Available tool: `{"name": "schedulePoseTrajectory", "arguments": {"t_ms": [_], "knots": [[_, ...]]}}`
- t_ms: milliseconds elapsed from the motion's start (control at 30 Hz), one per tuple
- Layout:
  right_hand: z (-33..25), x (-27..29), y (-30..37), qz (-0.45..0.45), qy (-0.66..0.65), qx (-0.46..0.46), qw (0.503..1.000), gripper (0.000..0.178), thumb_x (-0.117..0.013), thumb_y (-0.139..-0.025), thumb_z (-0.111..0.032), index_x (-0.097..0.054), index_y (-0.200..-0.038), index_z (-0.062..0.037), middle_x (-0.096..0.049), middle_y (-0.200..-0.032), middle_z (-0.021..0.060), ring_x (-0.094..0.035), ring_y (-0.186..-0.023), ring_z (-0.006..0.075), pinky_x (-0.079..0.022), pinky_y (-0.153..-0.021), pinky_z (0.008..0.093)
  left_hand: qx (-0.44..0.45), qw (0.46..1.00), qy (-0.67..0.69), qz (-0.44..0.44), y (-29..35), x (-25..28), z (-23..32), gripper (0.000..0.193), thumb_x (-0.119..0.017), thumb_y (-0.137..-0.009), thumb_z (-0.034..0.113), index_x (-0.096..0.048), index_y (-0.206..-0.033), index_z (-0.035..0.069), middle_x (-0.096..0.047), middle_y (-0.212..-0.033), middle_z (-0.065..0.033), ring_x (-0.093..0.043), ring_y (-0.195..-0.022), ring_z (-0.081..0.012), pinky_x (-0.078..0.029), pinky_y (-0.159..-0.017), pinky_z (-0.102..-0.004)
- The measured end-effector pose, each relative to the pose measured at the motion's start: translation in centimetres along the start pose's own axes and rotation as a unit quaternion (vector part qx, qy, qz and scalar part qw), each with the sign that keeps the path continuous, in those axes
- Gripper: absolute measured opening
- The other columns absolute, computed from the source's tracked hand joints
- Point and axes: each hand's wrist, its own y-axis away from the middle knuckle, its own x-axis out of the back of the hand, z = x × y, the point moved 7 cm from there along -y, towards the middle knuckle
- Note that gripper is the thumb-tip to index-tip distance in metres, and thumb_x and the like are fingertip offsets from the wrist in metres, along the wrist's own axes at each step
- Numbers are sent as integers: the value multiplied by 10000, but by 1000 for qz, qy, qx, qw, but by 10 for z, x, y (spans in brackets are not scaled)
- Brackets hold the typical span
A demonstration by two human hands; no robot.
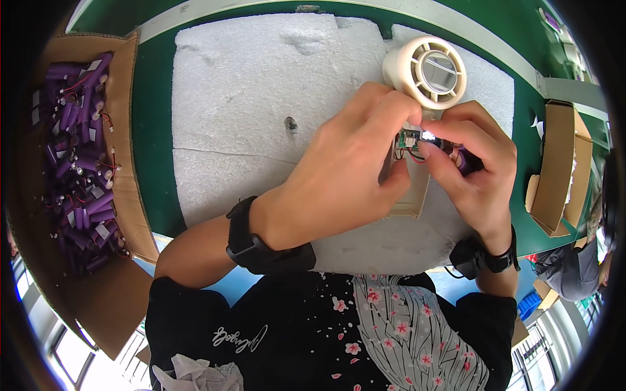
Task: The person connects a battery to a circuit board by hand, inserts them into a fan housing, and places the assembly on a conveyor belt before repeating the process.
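Observation:
A cream handheld fan [417, 75] lies on white foam, its round head away from me and its handle shell [411, 205] opened toward me. Inside the handle sits a small green circuit board [409, 139] with thin red and black wires and a lit white display [428, 136]. My left hand [352, 153] is closed about the handle's left side, its index fingertip at the board's upper edge. Thumb and index finger of my right hand [479, 159] pinch the board at the display. A purple battery cell [465, 161] shows beneath the right fingers, partly hidden.
The white foam slab [241, 85] covers much of the green table [153, 130]. On the left stands a cardboard box [124, 137] full of purple battery cells [81, 163] with wires. A smaller cardboard box [557, 166] is at the right edge. Another person [577, 267] is partly visible at far right.

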Motion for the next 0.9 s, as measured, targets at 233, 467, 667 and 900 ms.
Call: {"name": "schedulePoseTrajectory", "arguments": {"t_ms": [233, 467, 667, 900], "knots": [[-2, -2, 0, -11, 14, 39, 999, 304, -748, -665, 62, -719, -942, -59, -593, -836, 56, -562, -650, 139, -447, -545, 248, 3, 1000, 15, -5, -1, 1, 1, 423, -682, -714, -56, -513, -1088, 48, -530, -949, -85, -569, -725, -172, -490, -640, -288], [-5, -3, 3, -7, 34, 56, 998, 287, -737, -681, 59, -709, -955, -22, -590, -891, 68, -528, -665, 109, -404, -553, 221, 30, 999, 36, -27, -1, 0, -3, 418, -686, -727, -41, -509, -1096, 48, -549, -897, -88, -581, -720, -171, -498, -649, -285], [-7, -3, 2, 11, 53, 65, 996, 288, -752, -681, 51, -706, -954, -31, -589, -876, 67, -537, -639, 118, -419, -532, 233, 24, 999, 28, -13, -1, 1, -3, 410, -682, -733, -32, -510, -1095, 55, -579, -833, -85, -606, -714, -176, -508, -659, -290], [-12, -1, 1, 41, 77, 87, 992, 271, -772, -684, 35, -711, -935, -48, -582, -835, 50, -539, -563, 109, -424, -477, 228, 38, 999, 26, -16, -1, 0, -5, 405, -682, -735, -18, -504, -1090, 61, -586, -826, -82, -617, -709, -179, -512, -655, -291]]}}
